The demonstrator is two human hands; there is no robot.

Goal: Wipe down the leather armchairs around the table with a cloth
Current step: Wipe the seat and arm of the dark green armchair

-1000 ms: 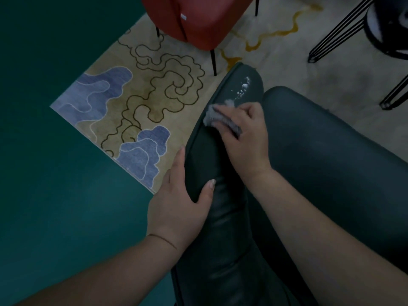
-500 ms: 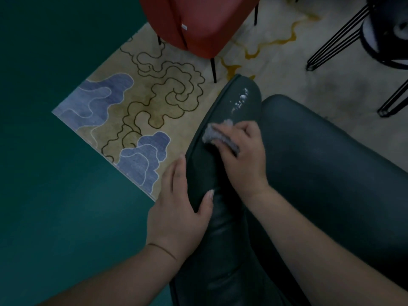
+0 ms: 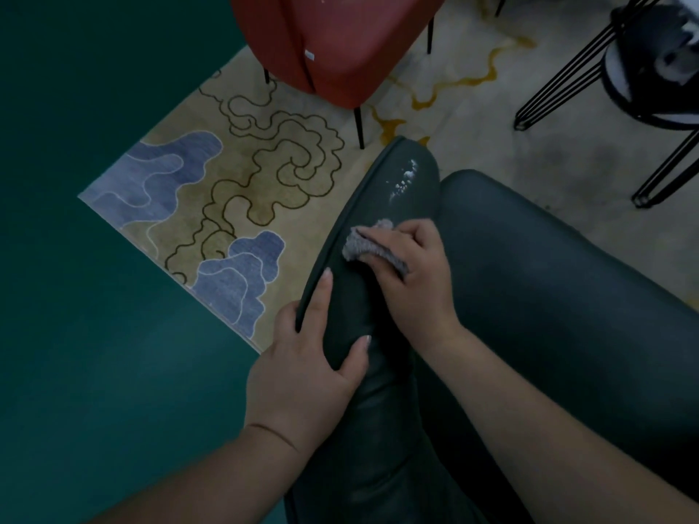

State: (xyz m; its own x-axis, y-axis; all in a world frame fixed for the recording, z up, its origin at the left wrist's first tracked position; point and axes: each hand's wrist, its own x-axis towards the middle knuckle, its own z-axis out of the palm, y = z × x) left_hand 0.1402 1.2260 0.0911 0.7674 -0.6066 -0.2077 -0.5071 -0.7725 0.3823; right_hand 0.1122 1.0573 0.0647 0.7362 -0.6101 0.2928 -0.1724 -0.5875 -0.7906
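On the dark armchair's armrest (image 3: 382, 228), the right hand (image 3: 416, 281) clenches the grey cloth (image 3: 368, 245); the left hand (image 3: 306, 364) grasps the armrest edge. Best to press evenly toward the white specks (image 3: 404, 181) at its far end.

Ahead of you: patterned rug (image 3: 242, 191), beige with blue cloud shapes and dark squiggly outlines, yellow lines further right. Rug corner juts over dark green floor (image 3: 94, 334) on your left. Up top right, black wire legs (image 3: 559, 81) of round table (image 3: 650, 70) standing on rug; items on it too blurred to tell.
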